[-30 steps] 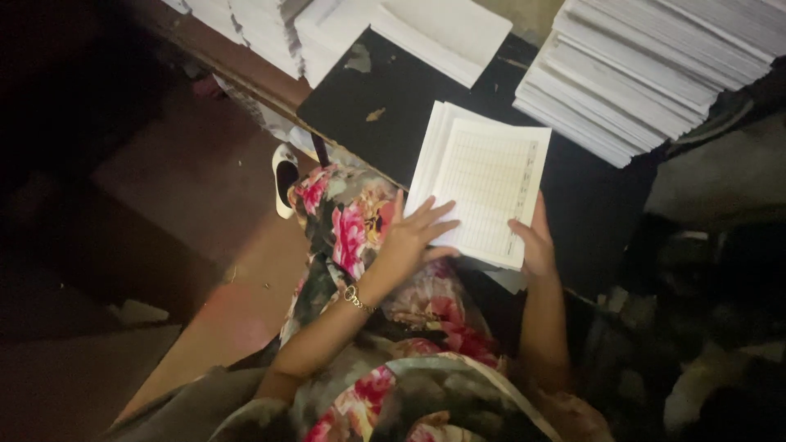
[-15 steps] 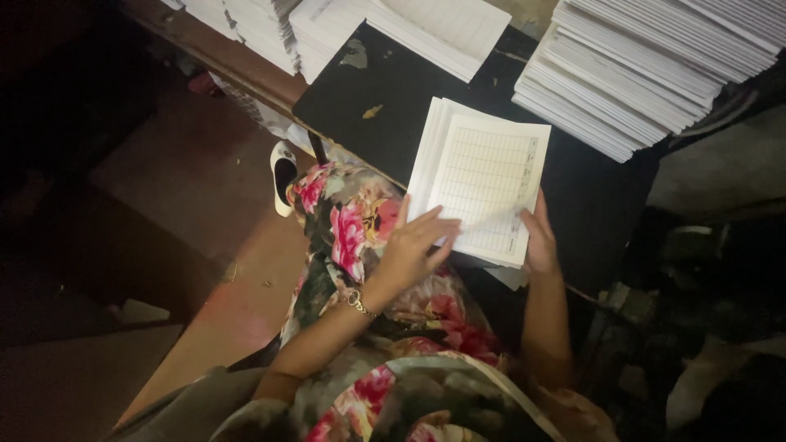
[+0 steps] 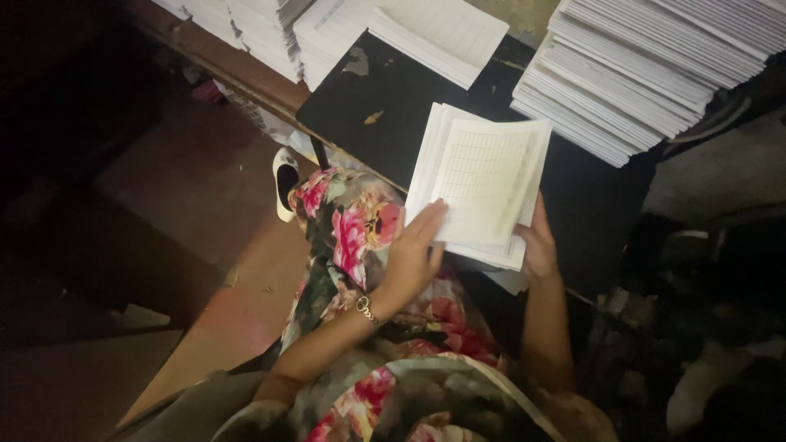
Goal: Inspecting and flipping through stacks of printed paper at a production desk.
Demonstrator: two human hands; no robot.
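Observation:
A stack of white ruled sheets point(image 3: 483, 176) lies on a black board point(image 3: 385, 123) over my lap. My left hand point(image 3: 413, 250) rests at the stack's near left corner, fingers flat under the lifted top sheet. My right hand point(image 3: 536, 245) holds the stack's near right edge from below, thumb on top. A bracelet sits on my left wrist.
Tall piles of white printed sheets point(image 3: 647, 65) stand at the far right, and more piles point(image 3: 393, 33) at the far left on a wooden bench. A white shoe point(image 3: 285, 182) lies on the reddish floor. Dark clutter fills the right side.
My left hand has slid up under the top sheet, which now lifts and curls toward the right. My right hand stays at the stack's edge.

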